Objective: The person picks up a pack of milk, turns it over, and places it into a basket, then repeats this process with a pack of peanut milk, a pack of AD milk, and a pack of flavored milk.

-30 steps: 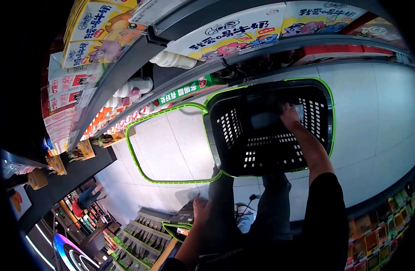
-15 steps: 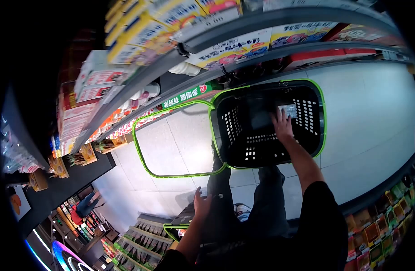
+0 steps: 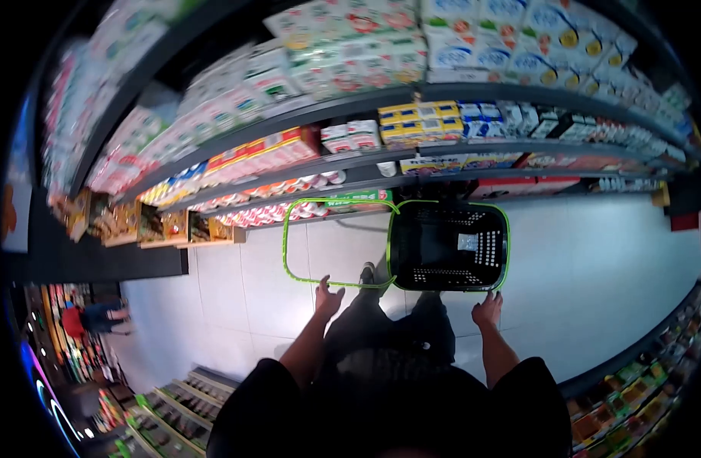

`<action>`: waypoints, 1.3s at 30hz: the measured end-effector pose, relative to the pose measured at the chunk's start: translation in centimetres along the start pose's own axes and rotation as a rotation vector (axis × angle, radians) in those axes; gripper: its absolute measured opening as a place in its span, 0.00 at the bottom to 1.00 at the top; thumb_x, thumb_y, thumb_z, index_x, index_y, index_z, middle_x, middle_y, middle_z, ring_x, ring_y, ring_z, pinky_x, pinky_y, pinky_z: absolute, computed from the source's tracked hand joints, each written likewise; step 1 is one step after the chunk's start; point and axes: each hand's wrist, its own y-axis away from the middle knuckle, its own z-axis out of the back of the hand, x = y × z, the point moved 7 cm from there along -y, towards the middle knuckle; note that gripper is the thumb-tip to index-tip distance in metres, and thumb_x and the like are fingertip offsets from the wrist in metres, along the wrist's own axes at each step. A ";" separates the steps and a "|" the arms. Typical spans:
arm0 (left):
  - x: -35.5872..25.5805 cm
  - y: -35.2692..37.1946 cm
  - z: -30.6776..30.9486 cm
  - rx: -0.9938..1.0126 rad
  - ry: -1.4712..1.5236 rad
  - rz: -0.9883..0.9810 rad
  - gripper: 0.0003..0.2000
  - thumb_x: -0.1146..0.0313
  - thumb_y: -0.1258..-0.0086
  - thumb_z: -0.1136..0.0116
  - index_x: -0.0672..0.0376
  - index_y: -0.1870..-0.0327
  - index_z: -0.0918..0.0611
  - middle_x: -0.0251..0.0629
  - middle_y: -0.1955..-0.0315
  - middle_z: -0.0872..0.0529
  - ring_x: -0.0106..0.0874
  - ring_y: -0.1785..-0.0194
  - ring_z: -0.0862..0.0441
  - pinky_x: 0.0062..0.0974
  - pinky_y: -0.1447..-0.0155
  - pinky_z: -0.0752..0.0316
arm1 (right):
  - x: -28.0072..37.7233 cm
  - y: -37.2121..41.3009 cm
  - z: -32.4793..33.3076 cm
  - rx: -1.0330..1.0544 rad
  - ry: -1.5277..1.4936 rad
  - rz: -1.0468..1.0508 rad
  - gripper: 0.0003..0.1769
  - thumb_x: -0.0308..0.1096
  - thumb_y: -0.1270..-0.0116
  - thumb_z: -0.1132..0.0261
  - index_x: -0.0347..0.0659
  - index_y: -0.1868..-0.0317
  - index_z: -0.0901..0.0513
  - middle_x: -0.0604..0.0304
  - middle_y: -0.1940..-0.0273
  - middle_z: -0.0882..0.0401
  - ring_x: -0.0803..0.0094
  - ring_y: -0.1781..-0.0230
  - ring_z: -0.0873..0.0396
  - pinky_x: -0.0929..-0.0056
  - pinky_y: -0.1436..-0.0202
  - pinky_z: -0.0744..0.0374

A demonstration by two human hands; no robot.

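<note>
A black shopping basket (image 3: 442, 284) with a green rim stands in front of my legs, its perforated walls showing. Inside lies a small pale packet (image 3: 467, 242). The basket's green handle (image 3: 285, 244) is swung out to the left as a large loop. My left hand (image 3: 330, 299), fingers apart and holding nothing, is at the handle's near bar. By the basket's near right corner is my right hand (image 3: 487, 309), empty too, its fingers spread just below the rim.
Shelves (image 3: 327, 164) of boxed and packaged goods curve across the far side. Wooden crates (image 3: 163, 229) stand at the left, beyond the pale tiled floor (image 3: 236, 305). A person in a red top (image 3: 73, 321) is far left. More racks (image 3: 625, 404) border the near right.
My right hand has come out of the basket, away from the packet, to its near right corner. My left hand has risen toward the handle. The view has pulled back, showing more shelves.
</note>
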 end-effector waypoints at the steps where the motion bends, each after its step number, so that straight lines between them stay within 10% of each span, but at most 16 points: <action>1: 1.0 -0.6 0.7 0.036 0.159 0.106 0.38 0.56 0.40 0.29 0.58 0.30 0.33 0.58 0.47 0.22 0.49 0.45 0.23 0.43 0.38 0.27 | -0.5 0.6 1.0 -0.020 -0.004 -0.023 0.30 0.34 0.40 0.35 0.40 0.35 0.27 0.42 0.33 0.32 0.44 0.30 0.35 0.51 0.32 0.29; 5: 0.8 0.6 4.9 0.246 0.616 0.400 0.29 0.60 0.33 0.34 0.60 0.33 0.29 0.45 0.58 0.16 0.33 0.60 0.14 0.30 0.67 0.17 | -3.6 0.7 -5.0 0.356 -0.004 0.105 0.17 0.37 0.37 0.38 0.38 0.51 0.18 0.49 0.55 0.16 0.54 0.51 0.17 0.53 0.48 0.18; 8: 4.7 1.2 5.7 0.242 0.713 0.499 0.26 0.60 0.32 0.35 0.62 0.36 0.26 0.42 0.61 0.16 0.30 0.66 0.14 0.28 0.70 0.18 | -1.5 4.9 -5.5 0.559 -0.621 -0.449 0.13 0.38 0.35 0.42 0.37 0.64 0.18 0.57 0.68 0.15 0.66 0.76 0.16 0.63 0.77 0.19; 10: 8.3 1.5 5.4 0.239 0.714 0.562 0.25 0.59 0.32 0.36 0.61 0.37 0.24 0.40 0.63 0.15 0.29 0.67 0.14 0.29 0.71 0.18 | 0.4 6.7 -6.7 0.526 -0.678 -0.498 0.12 0.38 0.34 0.42 0.37 0.64 0.18 0.56 0.70 0.15 0.65 0.77 0.16 0.64 0.77 0.20; 16: 17.1 1.0 5.3 0.130 0.707 0.628 0.22 0.60 0.31 0.39 0.68 0.43 0.20 0.46 0.64 0.13 0.36 0.68 0.14 0.32 0.64 0.17 | 11.9 5.2 -10.8 0.285 0.419 0.935 0.10 0.37 0.37 0.38 0.39 0.70 0.17 0.52 0.71 0.15 0.60 0.73 0.15 0.59 0.73 0.17; 18: 18.9 0.5 5.9 0.107 0.711 0.599 0.21 0.61 0.32 0.38 0.69 0.45 0.19 0.46 0.65 0.13 0.36 0.68 0.14 0.31 0.65 0.18 | 12.1 4.8 -8.7 0.531 -0.379 -0.251 0.13 0.41 0.37 0.37 0.41 0.70 0.14 0.50 0.67 0.13 0.54 0.64 0.13 0.54 0.63 0.16; 20: 20.0 0.3 7.4 0.092 0.762 0.604 0.20 0.61 0.32 0.38 0.68 0.47 0.18 0.45 0.66 0.13 0.36 0.67 0.14 0.30 0.66 0.19 | 12.8 -2.9 -15.8 0.553 0.313 0.551 0.15 0.45 0.38 0.37 0.42 0.65 0.13 0.48 0.63 0.13 0.48 0.56 0.15 0.51 0.55 0.16; 22: 21.3 -0.1 8.3 0.089 0.864 0.642 0.19 0.61 0.32 0.39 0.68 0.48 0.18 0.43 0.66 0.14 0.35 0.67 0.13 0.30 0.67 0.19 | 20.3 -1.6 -10.0 0.177 0.492 0.678 0.15 0.44 0.37 0.36 0.43 0.57 0.14 0.50 0.60 0.13 0.52 0.63 0.13 0.53 0.61 0.15; 24: 21.4 -0.7 10.5 0.108 0.797 0.664 0.17 0.61 0.31 0.39 0.65 0.49 0.17 0.39 0.66 0.14 0.33 0.68 0.14 0.33 0.68 0.20 | 24.8 -0.7 -5.8 0.275 0.037 0.279 0.18 0.48 0.36 0.35 0.44 0.56 0.13 0.48 0.57 0.13 0.52 0.56 0.14 0.56 0.54 0.16; 28: 23.5 -8.6 14.5 -0.042 0.255 0.227 0.21 0.58 0.35 0.37 0.67 0.49 0.17 0.50 0.58 0.12 0.45 0.58 0.13 0.41 0.51 0.18 | 35.6 2.4 -1.0 0.117 -0.094 0.467 0.19 0.49 0.36 0.34 0.44 0.53 0.13 0.50 0.56 0.13 0.52 0.52 0.16 0.59 0.46 0.19; 32: 9.0 -12.7 25.4 -0.212 0.007 -0.235 0.22 0.59 0.38 0.36 0.66 0.47 0.17 0.55 0.53 0.14 0.51 0.47 0.17 0.41 0.41 0.23 | 45.8 6.0 5.3 0.169 -0.111 0.636 0.22 0.46 0.36 0.32 0.40 0.47 0.17 0.48 0.56 0.15 0.51 0.49 0.17 0.58 0.45 0.20; 39: -14.5 -19.5 33.6 -0.383 -0.386 -0.838 0.37 0.67 0.43 0.32 0.62 0.30 0.32 0.46 0.33 0.30 0.43 0.25 0.37 0.52 0.31 0.34 | 60.8 8.4 17.9 -0.378 -0.074 1.174 0.36 0.43 0.41 0.29 0.37 0.35 0.29 0.45 0.41 0.26 0.45 0.39 0.27 0.53 0.41 0.22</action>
